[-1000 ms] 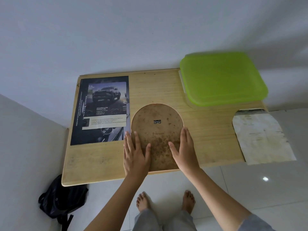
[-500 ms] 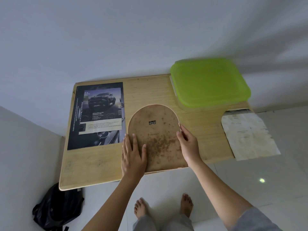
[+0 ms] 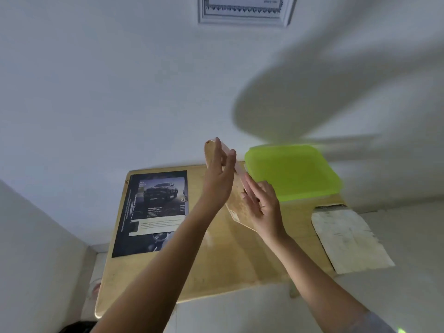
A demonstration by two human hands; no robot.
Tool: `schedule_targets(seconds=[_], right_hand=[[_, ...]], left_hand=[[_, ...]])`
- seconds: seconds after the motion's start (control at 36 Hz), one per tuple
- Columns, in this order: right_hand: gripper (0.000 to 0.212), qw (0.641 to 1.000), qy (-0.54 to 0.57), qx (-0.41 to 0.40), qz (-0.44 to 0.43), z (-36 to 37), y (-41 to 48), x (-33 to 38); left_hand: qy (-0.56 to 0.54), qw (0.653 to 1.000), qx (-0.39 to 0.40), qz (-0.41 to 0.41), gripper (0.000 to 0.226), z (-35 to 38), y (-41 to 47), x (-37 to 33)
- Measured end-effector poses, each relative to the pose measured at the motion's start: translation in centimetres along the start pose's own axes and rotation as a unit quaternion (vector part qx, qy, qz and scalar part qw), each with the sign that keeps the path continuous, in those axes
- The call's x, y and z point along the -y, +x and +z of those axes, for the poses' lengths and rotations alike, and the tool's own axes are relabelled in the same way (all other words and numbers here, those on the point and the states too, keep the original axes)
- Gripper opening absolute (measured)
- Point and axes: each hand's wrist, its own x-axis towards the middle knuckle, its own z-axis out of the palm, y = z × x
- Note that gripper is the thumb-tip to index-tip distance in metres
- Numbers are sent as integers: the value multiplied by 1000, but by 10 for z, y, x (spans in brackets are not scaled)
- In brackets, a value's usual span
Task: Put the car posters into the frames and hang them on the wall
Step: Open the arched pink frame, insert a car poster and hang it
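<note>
Plainly the frame [image 3: 239, 210] is the thing in hand: it is held clear of the table [image 3: 228, 260], above the table's middle, tilted up on edge so that its rounded end points at the wall and its speckled brown back faces left. Held between two hands like this, it can be turned over or carried to the wall, and my guess is that the person is about to check its front or find the hanger.

The left hand [image 3: 217, 181] is on the upper part. Its fingers [image 3: 217, 147] are nearly straight against the back, and the thumb seems to come round the near edge, so the frame looks pinched between them, though blur makes this uncertain. The right hand [image 3: 263, 205] is lower. Its fingers [image 3: 251, 188] are straight and close together, pressed flat against the other face as a support, not curled round anything.

A car poster [image 3: 153, 210] lies flat on the table's left part, untouched and not yet framed. At the table's far right corner is a box with a green lid [image 3: 293, 171]. A worn sheet of paper [image 3: 348, 241] hangs off the table's right edge. High on the wall above the table is a white-framed picture [image 3: 242, 13].
</note>
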Motion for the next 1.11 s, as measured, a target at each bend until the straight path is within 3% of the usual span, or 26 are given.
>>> schedule_targets(seconds=[0.08,0.33,0.47,0.61,0.81,0.97,1.11], right_hand=[[50,998,-30,24,-59,9,5,10],[39,992,42,104,-64,53,25,33],[36,973,157,167,7,67,50,42],[29,978,153,138,30,81,118,39],[42,977,99,154,107,110,172,38],[32,954,205,166,139,136,193,72],[28,922,303,114,211,149,217,109]], left_hand=[[-8,999,-37,-6,73,-13,2,-5],[46,987,-154,-22,52,-67,24,-3],[-4,972,-231,-39,40,-109,36,-5],[-37,948,-316,-27,31,-155,47,-26],[-74,946,-315,17,28,-203,47,-53],[-133,942,-303,52,29,-246,59,-72],[-111,951,-269,104,32,-279,76,-96]])
